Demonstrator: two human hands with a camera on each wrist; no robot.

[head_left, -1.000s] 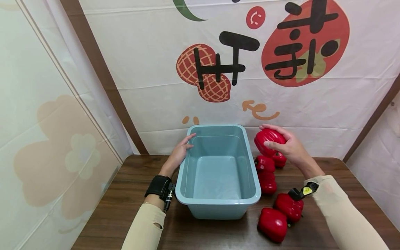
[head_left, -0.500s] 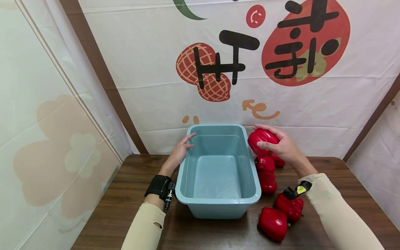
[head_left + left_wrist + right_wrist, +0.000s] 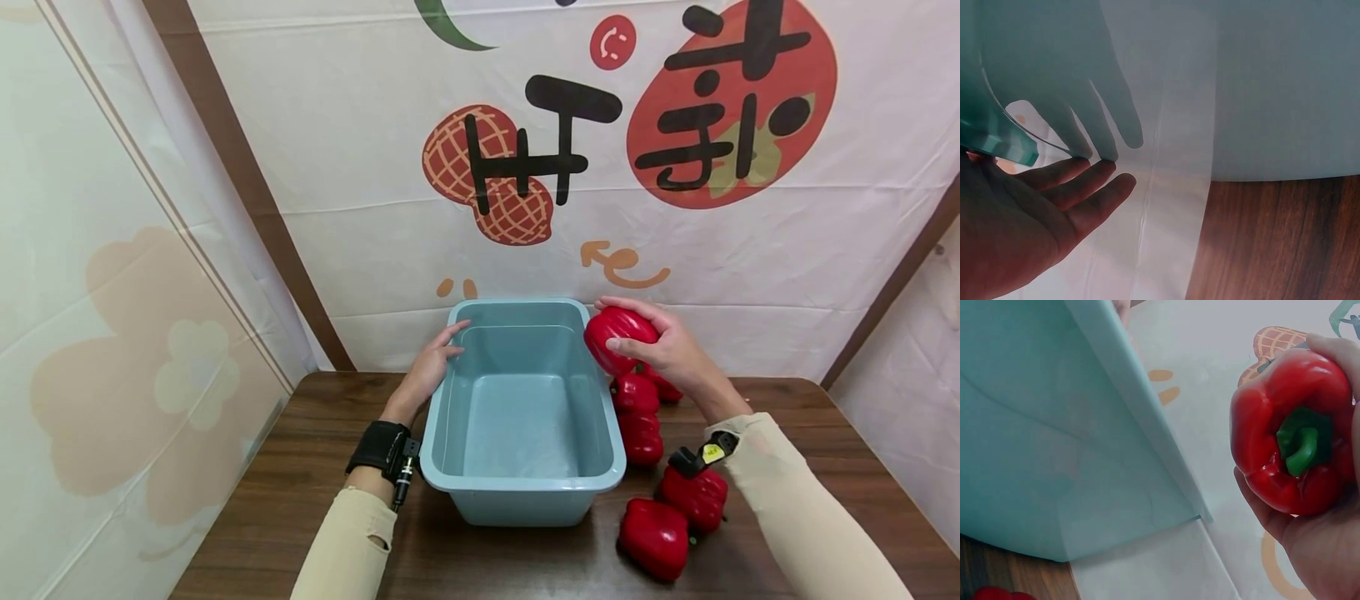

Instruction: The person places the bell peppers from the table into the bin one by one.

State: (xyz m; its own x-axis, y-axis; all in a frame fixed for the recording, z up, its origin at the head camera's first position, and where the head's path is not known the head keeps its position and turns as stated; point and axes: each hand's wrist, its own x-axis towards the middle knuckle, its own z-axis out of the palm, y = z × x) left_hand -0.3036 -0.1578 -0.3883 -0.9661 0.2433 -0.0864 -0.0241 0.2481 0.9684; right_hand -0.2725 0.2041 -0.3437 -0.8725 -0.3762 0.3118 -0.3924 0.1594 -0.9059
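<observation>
The right hand (image 3: 678, 354) grasped one red pepper (image 3: 617, 337) beside the empty blue tub (image 3: 525, 492); the left hand (image 3: 431, 367), fingers released, touched its rim. Apparently five peppers (image 3: 654, 537) remained on the tabletop (image 3: 525, 567).

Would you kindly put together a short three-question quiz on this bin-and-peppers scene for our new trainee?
1. True or false: the blue bin already has a red pepper lying in it.
2. What does the right hand hold? A) the bin's rim B) a red pepper C) nothing
3. Fill in: the left hand rests with straight fingers on the bin's ____ side, as the person sees it.

Key:
1. False: the bin's floor is bare, and the other peppers lie on the wooden table to the bin's right.
2. B: the fingers curl round it, stem end towards the wrist camera.
3. Left.
</observation>
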